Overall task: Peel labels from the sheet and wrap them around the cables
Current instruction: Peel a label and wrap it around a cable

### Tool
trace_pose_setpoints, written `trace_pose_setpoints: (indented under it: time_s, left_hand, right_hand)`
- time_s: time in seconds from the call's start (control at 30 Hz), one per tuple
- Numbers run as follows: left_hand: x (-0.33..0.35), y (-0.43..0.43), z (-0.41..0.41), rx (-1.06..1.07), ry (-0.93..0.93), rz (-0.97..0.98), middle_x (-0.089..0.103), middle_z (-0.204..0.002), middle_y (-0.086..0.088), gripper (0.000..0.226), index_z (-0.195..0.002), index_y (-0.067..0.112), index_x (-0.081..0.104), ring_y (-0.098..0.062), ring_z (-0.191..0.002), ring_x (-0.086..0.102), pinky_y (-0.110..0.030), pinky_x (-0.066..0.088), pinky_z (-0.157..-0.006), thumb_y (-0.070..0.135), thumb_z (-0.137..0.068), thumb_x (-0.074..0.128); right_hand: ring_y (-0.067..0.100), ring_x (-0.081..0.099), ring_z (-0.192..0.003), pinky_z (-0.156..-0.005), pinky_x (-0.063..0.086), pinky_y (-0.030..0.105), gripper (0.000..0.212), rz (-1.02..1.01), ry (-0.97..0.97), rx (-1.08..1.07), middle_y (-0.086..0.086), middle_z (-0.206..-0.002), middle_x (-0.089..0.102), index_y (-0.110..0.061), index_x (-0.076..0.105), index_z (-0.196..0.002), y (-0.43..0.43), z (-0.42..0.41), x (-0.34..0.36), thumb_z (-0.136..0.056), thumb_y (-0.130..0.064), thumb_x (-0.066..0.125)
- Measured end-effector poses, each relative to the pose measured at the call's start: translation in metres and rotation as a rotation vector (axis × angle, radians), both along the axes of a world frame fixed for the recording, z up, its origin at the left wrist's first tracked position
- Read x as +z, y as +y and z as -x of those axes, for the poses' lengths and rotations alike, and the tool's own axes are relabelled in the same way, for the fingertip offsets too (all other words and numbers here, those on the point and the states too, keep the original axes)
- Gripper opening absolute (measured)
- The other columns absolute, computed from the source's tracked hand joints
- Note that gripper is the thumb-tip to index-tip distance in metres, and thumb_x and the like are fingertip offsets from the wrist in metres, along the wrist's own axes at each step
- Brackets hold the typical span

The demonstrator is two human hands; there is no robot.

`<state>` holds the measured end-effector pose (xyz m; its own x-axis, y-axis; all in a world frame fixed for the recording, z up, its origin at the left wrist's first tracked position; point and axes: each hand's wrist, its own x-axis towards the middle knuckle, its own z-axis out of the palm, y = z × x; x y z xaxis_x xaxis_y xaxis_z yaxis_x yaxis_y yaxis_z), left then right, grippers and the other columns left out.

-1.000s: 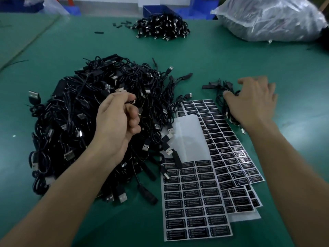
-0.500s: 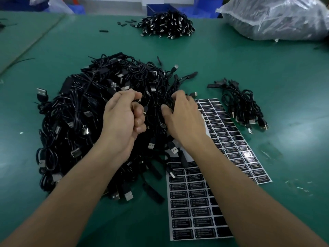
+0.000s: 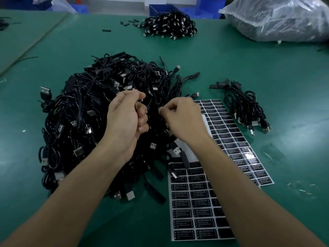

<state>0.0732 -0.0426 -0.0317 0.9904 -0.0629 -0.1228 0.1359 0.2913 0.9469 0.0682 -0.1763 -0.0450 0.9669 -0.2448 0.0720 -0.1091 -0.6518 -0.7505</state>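
While left hand [image 3: 124,122], right hand [image 3: 181,118] curl fingers over tangled black cable pile [image 3: 80,113], hold unclear; glossy label sheets [image 3: 188,211] beside.

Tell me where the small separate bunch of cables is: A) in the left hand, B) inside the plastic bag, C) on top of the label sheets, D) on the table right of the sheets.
D: the small bunch lies on the green table, just right of the label sheets.

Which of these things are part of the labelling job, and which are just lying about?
In the job: big cable pile; label sheets; small cable bunch right of them; left hand and right hand, fingers curled on the pile's cables.
Lying about: far cable heap; plastic bag; blue bin; loose black bits.
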Motion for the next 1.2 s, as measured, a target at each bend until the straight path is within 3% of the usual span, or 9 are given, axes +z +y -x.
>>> trace_pose_setpoints:
  time_s: [0.1, 0.23, 0.4, 0.57, 0.7, 0.8, 0.93, 1.07, 1.2]
  left_hand:
    - [-0.001, 0.0, 0.0, -0.003, -0.007, -0.022, 0.044, -0.052, 0.008, 0.014, -0.09, 0.015, 0.056, -0.006, -0.044, 0.037, -0.02, 0.032, -0.039, 0.015, -0.102, 0.049]
    - [-0.002, -0.001, 0.0, -0.016, -0.013, -0.056, 0.047, -0.058, 0.008, 0.012, -0.088, 0.017, 0.057, -0.007, -0.049, 0.044, -0.021, 0.038, -0.042, 0.018, -0.1, 0.056]
    - [-0.003, -0.003, 0.001, -0.076, -0.007, 0.013, 0.063, -0.074, 0.0, 0.013, -0.089, 0.015, 0.056, -0.018, -0.072, 0.071, -0.029, 0.057, -0.062, 0.02, -0.1, 0.06]
    - [-0.006, -0.001, -0.002, -0.116, -0.018, 0.018, 0.077, -0.084, -0.009, 0.017, -0.098, 0.01, 0.06, -0.025, -0.087, 0.076, -0.038, 0.062, -0.081, 0.026, -0.102, 0.056]
    - [-0.003, 0.001, 0.0, -0.161, -0.027, 0.068, 0.076, -0.079, -0.003, 0.033, -0.099, 0.007, 0.062, -0.017, -0.074, 0.075, -0.03, 0.06, -0.064, 0.037, -0.104, 0.049]
    - [0.0, 0.001, 0.003, -0.176, -0.013, -0.001, 0.074, -0.069, -0.002, 0.034, -0.098, 0.009, 0.069, -0.014, -0.059, 0.071, -0.024, 0.055, -0.052, 0.035, -0.105, 0.048]
    - [0.001, 0.002, 0.005, -0.176, -0.043, -0.129, 0.056, -0.051, 0.003, 0.03, -0.093, 0.014, 0.074, -0.011, -0.041, 0.053, -0.024, 0.045, -0.04, 0.022, -0.106, 0.048]
    - [0.004, 0.007, 0.004, -0.376, -0.037, -0.181, 0.034, -0.042, 0.005, 0.038, -0.094, 0.02, 0.076, -0.007, -0.029, 0.027, -0.016, 0.027, -0.032, 0.034, -0.106, 0.043]
    - [0.01, 0.01, 0.006, -0.616, -0.056, -0.302, 0.032, -0.039, 0.006, 0.051, -0.091, 0.024, 0.077, -0.007, -0.026, 0.025, -0.014, 0.028, -0.033, 0.054, -0.102, 0.037]
  right_hand:
    - [0.01, 0.053, -0.046, -0.043, 0.045, 0.019, 0.03, -0.309, 0.043, 0.01, 0.004, -0.062, 0.06, 0.003, 0.067, -0.079, -0.01, 0.003, 0.011, -0.096, -0.021, 0.064]
    - [0.01, 0.056, -0.049, -0.042, 0.039, 0.021, 0.022, -0.829, 0.161, 0.109, -0.002, -0.059, 0.059, -0.011, 0.064, -0.075, -0.025, 0.016, 0.024, -0.097, -0.013, 0.063]
    - [0.008, 0.049, -0.048, -0.046, 0.039, 0.018, 0.024, -1.043, 0.132, 0.231, 0.002, -0.062, 0.055, -0.011, 0.065, -0.076, -0.022, 0.028, 0.023, -0.099, -0.008, 0.058]
    - [0.009, 0.045, -0.049, -0.049, 0.037, 0.019, 0.021, -1.199, 0.02, 0.469, 0.004, -0.063, 0.054, -0.009, 0.062, -0.077, -0.021, 0.036, 0.03, -0.097, -0.006, 0.056]
    - [0.007, 0.052, -0.044, -0.046, 0.043, 0.019, 0.011, -1.102, 0.048, 0.74, 0.0, -0.059, 0.061, -0.012, 0.068, -0.075, -0.031, 0.051, 0.042, -0.083, -0.008, 0.062]
    - [0.007, 0.057, -0.046, -0.046, 0.046, 0.017, 0.018, -0.836, 0.186, 0.746, -0.002, -0.061, 0.066, -0.015, 0.071, -0.072, -0.037, 0.057, 0.039, -0.084, -0.003, 0.067]
    - [0.015, 0.067, -0.058, -0.053, 0.048, 0.023, 0.007, -0.596, 0.337, 0.717, 0.008, -0.072, 0.073, -0.015, 0.072, -0.08, -0.045, 0.059, 0.03, -0.084, -0.018, 0.075]
    - [0.019, 0.067, -0.057, -0.048, 0.049, 0.021, 0.016, -0.654, 0.306, 0.466, 0.013, -0.076, 0.073, -0.011, 0.07, -0.085, -0.05, 0.055, 0.018, -0.088, -0.027, 0.069]
    - [0.018, 0.064, -0.054, -0.042, 0.044, 0.02, 0.026, -0.836, 0.168, 0.254, 0.011, -0.077, 0.072, -0.01, 0.073, -0.091, -0.048, 0.053, 0.011, -0.088, -0.034, 0.065]
